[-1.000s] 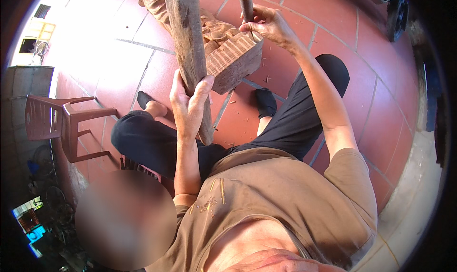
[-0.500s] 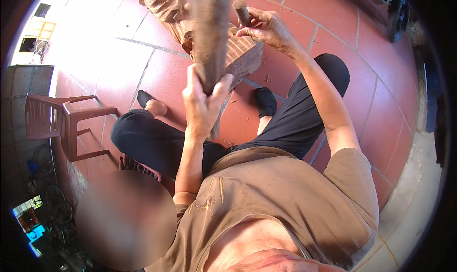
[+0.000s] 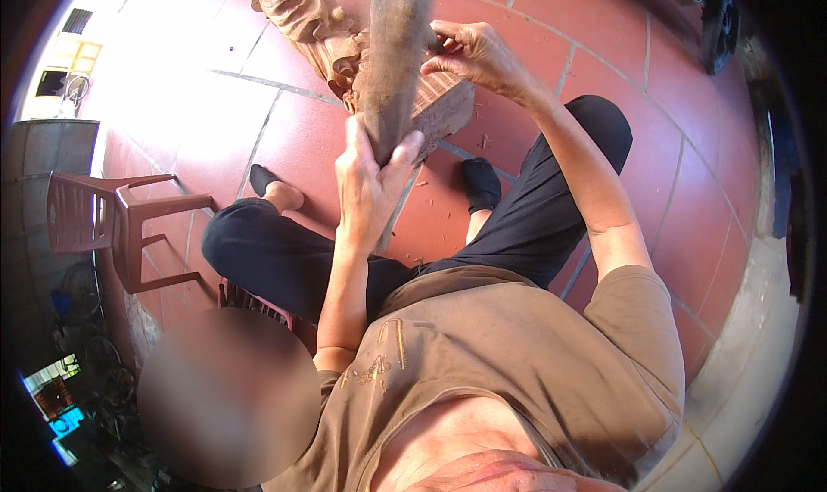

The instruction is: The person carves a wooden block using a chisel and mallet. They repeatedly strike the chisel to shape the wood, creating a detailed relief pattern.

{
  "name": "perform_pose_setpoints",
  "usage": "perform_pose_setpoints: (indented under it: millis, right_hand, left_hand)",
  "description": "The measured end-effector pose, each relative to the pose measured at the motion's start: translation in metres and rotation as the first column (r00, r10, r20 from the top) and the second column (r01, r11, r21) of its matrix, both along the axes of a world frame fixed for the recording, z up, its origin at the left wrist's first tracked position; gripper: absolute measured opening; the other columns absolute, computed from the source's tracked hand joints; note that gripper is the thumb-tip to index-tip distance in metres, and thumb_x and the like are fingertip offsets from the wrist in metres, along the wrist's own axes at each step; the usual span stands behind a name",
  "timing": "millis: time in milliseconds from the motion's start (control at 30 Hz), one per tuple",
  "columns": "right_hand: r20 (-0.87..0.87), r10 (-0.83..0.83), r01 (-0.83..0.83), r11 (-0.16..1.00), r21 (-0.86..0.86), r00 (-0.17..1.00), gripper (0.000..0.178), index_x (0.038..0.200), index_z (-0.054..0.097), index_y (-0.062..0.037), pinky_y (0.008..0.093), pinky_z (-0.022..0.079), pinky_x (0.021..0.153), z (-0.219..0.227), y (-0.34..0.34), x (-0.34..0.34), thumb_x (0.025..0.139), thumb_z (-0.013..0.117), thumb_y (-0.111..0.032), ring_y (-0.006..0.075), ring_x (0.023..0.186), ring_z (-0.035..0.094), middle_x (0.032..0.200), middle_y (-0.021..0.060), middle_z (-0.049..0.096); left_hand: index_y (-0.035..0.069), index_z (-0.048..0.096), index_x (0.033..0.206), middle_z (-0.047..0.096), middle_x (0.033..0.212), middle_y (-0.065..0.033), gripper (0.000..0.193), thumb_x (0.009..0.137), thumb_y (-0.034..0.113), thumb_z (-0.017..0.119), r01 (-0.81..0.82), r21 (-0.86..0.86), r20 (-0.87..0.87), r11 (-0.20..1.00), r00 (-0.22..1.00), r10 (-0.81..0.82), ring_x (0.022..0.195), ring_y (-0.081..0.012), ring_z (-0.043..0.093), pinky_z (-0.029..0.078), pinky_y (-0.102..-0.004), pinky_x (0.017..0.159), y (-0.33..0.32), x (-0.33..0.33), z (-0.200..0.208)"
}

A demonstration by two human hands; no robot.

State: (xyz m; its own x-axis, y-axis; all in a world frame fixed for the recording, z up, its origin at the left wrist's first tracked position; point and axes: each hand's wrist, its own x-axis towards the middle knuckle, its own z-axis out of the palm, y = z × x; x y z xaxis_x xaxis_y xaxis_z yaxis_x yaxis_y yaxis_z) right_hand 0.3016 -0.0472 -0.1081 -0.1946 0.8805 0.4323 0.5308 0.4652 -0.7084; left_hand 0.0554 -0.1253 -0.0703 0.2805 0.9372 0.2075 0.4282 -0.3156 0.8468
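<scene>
My left hand [image 3: 369, 182] is closed round the lower end of a thick wooden mallet [image 3: 394, 61], a plain club slanting up and away from me. Beyond it, my right hand [image 3: 479, 57] pinches a chisel [image 3: 433, 40]; its round wooden handle shows only in part beside the mallet, and its blade is hidden. Under both hands lies a brown wood carving [image 3: 308, 25] with flowing folds at the far left end. The nearer end is a squared wooden block [image 3: 450, 117] with grooves across its top. The mallet covers the middle of the carving.
Wood chips [image 3: 422, 183] are scattered on the red tile floor [image 3: 672, 182] between my feet. A brown plastic chair [image 3: 129, 225] stands at the left. Near my left knee is a pink-rimmed basket [image 3: 258, 305] with dark sticks or tools. A black wheel [image 3: 720, 31] shows at the far right.
The mallet's upper end has swung right, toward the chisel, and now hides most of its handle. My right hand has shifted slightly left with the chisel. The carving stays in place.
</scene>
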Motion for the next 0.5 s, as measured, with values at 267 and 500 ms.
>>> perform_pose_setpoints:
  millis: [267,500]
  right_hand:
    - [-0.419,-0.269,0.220,0.962,-0.162,0.867,0.027,0.108,0.060,-0.0031,0.0265,0.056,0.077,-0.020,0.011,0.026,0.092,0.072,-0.021,0.0140,0.088,0.070,0.093,0.0064,0.071]
    - [-0.712,-0.287,0.052,0.942,-0.332,0.641,0.032,0.124,0.044,-0.0038,0.0345,0.060,0.080,-0.008,0.005,0.041,0.099,0.056,-0.021,0.0226,0.094,0.070,0.102,0.0160,0.069]
  left_hand:
    - [-0.003,0.056,0.114,0.066,0.085,-0.0079,0.038,0.090,0.020,0.073,0.016,-0.168,0.191,0.986,0.981,0.017,0.072,-0.0120,0.059,0.051,-0.0273,0.069,0.006,-0.018,-0.017]
    - [-0.001,0.056,0.115,0.059,0.081,-0.0006,0.035,0.091,0.019,0.072,0.036,-0.282,0.291,0.959,0.955,0.050,0.065,-0.0047,0.051,0.043,-0.0208,0.057,0.004,-0.023,-0.015]
